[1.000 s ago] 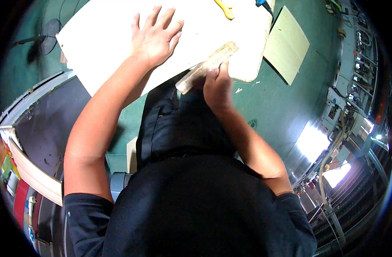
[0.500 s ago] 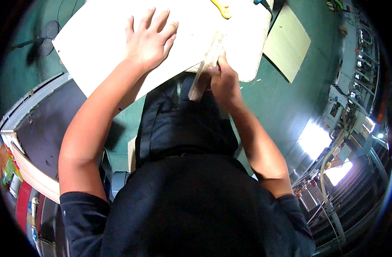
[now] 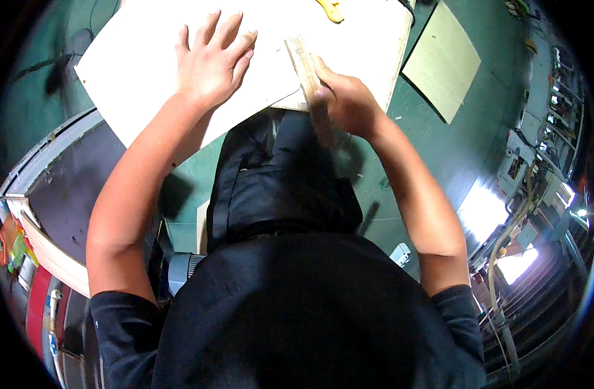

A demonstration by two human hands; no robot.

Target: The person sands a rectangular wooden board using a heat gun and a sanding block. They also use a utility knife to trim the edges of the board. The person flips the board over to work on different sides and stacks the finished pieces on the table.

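Note:
A pale, thin wooden panel [image 3: 141, 71] lies in front of me, its rounded near corner pointing toward my lap. Flat on top of it, with fingers spread, rests my left hand [image 3: 209, 70]. My right hand [image 3: 352, 100] is wrapped round a long, narrow wooden block [image 3: 302, 61] at the panel's near right edge. The block's far end lies over the panel; its near end is dark and blurred above my trousers. Whether something is fixed to the block's underside is hidden.
A yellow-handled tool [image 3: 332, 11] lies at the far side of the work surface. Another pale board [image 3: 443, 61] is on the green floor [image 3: 433, 159] to the right. A dark-topped bench [image 3: 70, 188] with a wooden edge stands left; machinery [image 3: 527, 162] lines the far right.
My right hand has moved slightly right with the block, which has turned so its far end now points up and to the left. My left hand has shifted slightly left in view.

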